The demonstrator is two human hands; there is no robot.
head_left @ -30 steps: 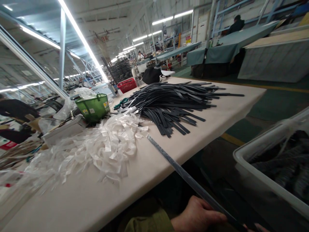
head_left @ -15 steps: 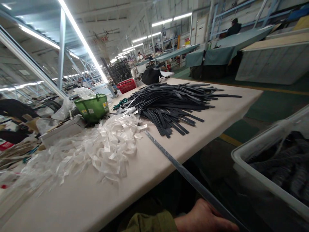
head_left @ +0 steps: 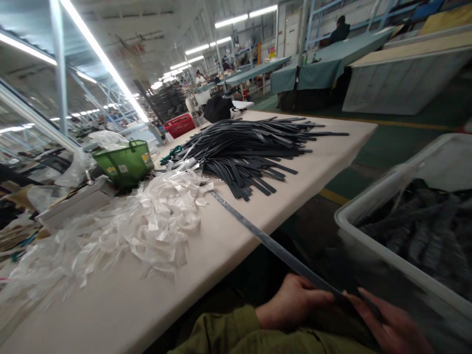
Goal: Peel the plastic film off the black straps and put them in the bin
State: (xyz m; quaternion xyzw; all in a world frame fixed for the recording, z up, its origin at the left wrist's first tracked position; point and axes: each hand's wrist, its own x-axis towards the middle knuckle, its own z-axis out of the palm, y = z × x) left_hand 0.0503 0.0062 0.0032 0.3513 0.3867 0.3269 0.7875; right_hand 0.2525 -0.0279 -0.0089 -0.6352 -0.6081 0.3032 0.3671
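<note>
A long dark grey strip [head_left: 269, 242] slants from the tabletop over the front edge toward me. My left hand [head_left: 291, 301], in an olive sleeve, is closed around it near its lower end. Just to the right, my right hand [head_left: 393, 322] is somewhat blurred, its fingers closed on dark material at the strip's near end. The strip's far tip rests on the pale table [head_left: 236, 221], close to a heap of crumpled white film strips [head_left: 158, 211]. Behind it lies a big pile of similar dark strips [head_left: 250, 147].
A white bin [head_left: 387, 255] with dark pieces stands at my right. On the table's far left are a green basket [head_left: 127, 164] and a cardboard box [head_left: 77, 199]. A red crate [head_left: 179, 126] and a black bag [head_left: 218, 109] sit behind the pile. A person [head_left: 339, 30] is farther back.
My right hand has come into view at the strip's near end. My left hand still holds the strip and shows higher in the picture. The whole view has shifted slightly.
</note>
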